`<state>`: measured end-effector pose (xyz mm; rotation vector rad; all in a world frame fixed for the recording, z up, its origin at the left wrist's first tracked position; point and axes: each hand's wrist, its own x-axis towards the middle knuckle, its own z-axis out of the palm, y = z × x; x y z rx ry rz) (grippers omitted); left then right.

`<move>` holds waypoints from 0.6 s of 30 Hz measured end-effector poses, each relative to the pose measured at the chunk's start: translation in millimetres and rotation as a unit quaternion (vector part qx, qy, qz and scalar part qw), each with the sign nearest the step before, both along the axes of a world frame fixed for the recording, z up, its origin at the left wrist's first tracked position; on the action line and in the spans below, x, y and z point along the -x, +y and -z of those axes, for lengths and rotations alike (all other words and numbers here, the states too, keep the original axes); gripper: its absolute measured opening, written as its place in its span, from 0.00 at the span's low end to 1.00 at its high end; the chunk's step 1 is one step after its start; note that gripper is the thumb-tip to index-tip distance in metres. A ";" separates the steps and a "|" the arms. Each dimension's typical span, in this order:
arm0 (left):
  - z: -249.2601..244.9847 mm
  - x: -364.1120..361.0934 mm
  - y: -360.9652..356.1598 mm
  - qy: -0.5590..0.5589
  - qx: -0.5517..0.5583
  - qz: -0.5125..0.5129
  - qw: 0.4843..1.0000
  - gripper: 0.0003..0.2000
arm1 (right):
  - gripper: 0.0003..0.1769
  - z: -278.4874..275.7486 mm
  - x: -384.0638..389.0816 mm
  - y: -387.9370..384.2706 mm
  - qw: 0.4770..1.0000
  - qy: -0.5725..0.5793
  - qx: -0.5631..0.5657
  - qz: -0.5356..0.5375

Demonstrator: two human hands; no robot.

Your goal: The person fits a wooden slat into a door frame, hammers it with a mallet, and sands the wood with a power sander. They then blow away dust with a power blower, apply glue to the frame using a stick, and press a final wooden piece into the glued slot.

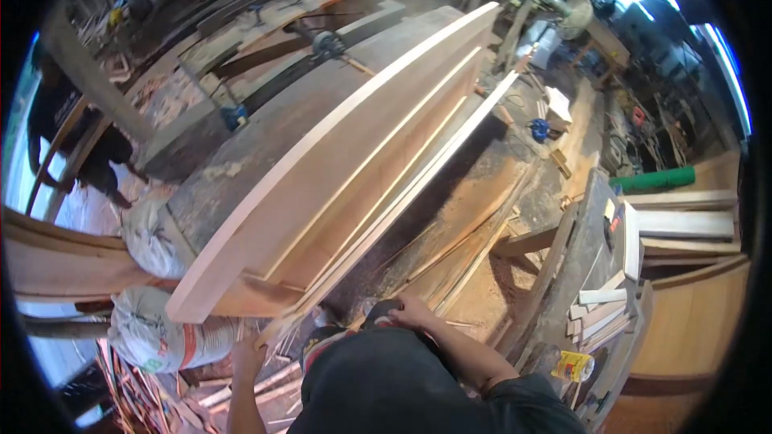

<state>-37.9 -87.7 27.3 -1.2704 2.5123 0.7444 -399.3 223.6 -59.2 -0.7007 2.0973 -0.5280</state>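
My left hand (248, 354) is closed around the lower end of a thin wooden strip (277, 325), which runs up to the near corner of a large wooden panel. This panel (322, 181) has a curved outer edge and raised straight mouldings, and stands on its long side, slanting away to the upper right over the workbench. My right hand (412, 311) lies against the dark shorts at my leg, its fingers partly hidden and no object showing in it.
Full white sacks (149, 333) stand at left above scattered offcuts. A dusty workbench (241, 165) lies behind the panel. At right are stacked wood pieces (599, 317), a yellow-labelled bottle (572, 366) and a green roll (655, 179). Another person (84, 137) is at far left.
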 end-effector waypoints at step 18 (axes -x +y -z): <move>6.7 2.0 16.1 0.041 -0.048 0.003 0.998 0.26 | 0.34 41.9 30.8 100.0 0.968 -0.007 -0.075 0.241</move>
